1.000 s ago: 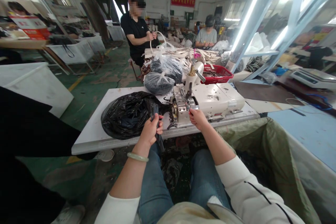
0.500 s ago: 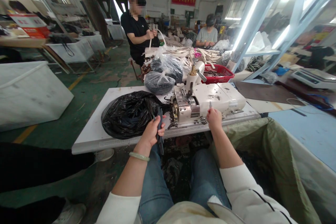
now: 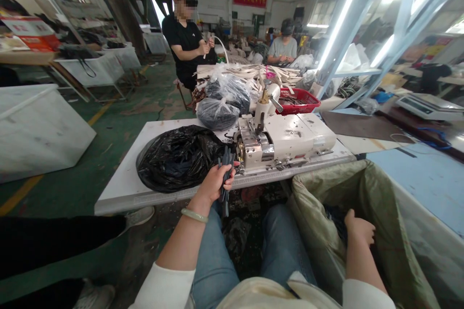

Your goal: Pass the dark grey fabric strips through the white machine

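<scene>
In front of the table edge, my left hand (image 3: 219, 181) is closed round a bundle of dark grey strips (image 3: 226, 171), which stand roughly upright. Close behind it is a black plastic bag (image 3: 174, 154) with dark strips inside. A cream and metal machine (image 3: 297, 135) with a roller at its left end sits just right of the strips. My right hand (image 3: 358, 228) hangs over the green fabric sack (image 3: 308, 188), thumb apart from loosely bent fingers, with nothing seen in it. Dark pieces (image 3: 337, 219) lie in the sack, partly hidden by the hand.
The white worktable (image 3: 119, 178) carries clear bags of dark material (image 3: 219, 112). Behind the machine are a red basket (image 3: 300, 101) and piled pale strips (image 3: 250, 71). Two people work beyond. A blue surface (image 3: 427, 174) is on the right, a white bin (image 3: 43, 130) on the left.
My right hand has moved from the machine's front, where it held a small grey piece, right and down over the sack; that piece no longer shows. My left hand still holds the strips.
</scene>
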Demonstrator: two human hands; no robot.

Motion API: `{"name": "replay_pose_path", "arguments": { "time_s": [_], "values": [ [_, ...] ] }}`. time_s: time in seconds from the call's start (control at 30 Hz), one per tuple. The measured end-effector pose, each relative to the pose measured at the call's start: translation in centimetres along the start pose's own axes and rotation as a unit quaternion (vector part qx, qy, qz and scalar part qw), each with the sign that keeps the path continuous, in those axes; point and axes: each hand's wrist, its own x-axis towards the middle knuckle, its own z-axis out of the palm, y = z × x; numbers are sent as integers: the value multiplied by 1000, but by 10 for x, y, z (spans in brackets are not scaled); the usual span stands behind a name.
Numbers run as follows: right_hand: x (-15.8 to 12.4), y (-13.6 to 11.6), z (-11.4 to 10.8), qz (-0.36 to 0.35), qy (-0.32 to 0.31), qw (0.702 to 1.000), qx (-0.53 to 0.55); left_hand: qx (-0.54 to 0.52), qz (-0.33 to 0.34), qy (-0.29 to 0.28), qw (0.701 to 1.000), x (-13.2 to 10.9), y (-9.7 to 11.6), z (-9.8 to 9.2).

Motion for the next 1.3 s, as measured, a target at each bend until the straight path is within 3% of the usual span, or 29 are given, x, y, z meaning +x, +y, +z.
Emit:
{"name": "replay_pose_path", "arguments": {
  "time_s": [0.07, 0.1, 0.13, 0.17, 0.2, 0.27, 0.3, 0.33, 0.4, 0.5, 0.57, 0.63, 0.77, 0.87, 0.93, 0.97, 1.07, 1.13, 1.3],
  "values": [
    [-12, -17, 5, -47, 6, 999, 12, 15, -4, 3, 1000, -1, 0, 3],
    [-25, -32, 5, -98, -32, 994, 47, 21, -8, 6, 1000, -1, -1, 5],
    [-43, -49, 5, -154, -109, 976, 105, 27, -13, 9, 1000, -1, -1, 7],
    [-66, -68, 3, -205, -222, 938, 172, 32, -18, 12, 999, -1, -2, 10],
    [-93, -87, 1, -225, -344, 877, 249, 41, -24, 15, 999, 0, -3, 12],
    [-153, -123, -3, -217, -557, 721, 350, 64, -34, 20, 997, 2, -6, 16],
    [-183, -137, -4, -213, -617, 666, 361, 75, -38, 20, 996, 3, -7, 18],
    [-210, -148, -4, -211, -646, 633, 371, 84, -40, 21, 995, 4, -9, 19],
    [-249, -163, 0, -204, -671, 601, 384, 93, -42, 22, 994, 5, -11, 19],
    [-271, -172, 11, -170, -647, 622, 407, 95, -46, 28, 994, 3, -11, 13],
    [-267, -176, 18, -128, -623, 648, 419, 93, -52, 30, 994, 0, -9, 7],
    [-258, -181, 20, -87, -619, 649, 434, 87, -53, 29, 994, -3, -8, 1],
    [-248, -188, 15, -67, -668, 586, 454, 73, -40, 35, 996, -3, -7, -2],
    [-250, -186, 12, -86, -737, 509, 437, 64, -34, 36, 997, 0, -8, 2],
    [-251, -186, 14, -111, -757, 484, 425, 59, -41, 29, 997, 2, -10, 5],
    [-250, -188, 16, -121, -749, 499, 418, 56, -45, 24, 997, 2, -10, 6],
    [-240, -201, 26, -120, -681, 612, 385, 44, -52, 19, 997, 2, -11, 4],
    [-230, -213, 35, -104, -646, 664, 361, 38, -49, 22, 998, 1, -11, 0],
    [-210, -234, 50, -83, -614, 702, 352, 10, -44, 22, 999, 0, -5, -10]
  ]
}}
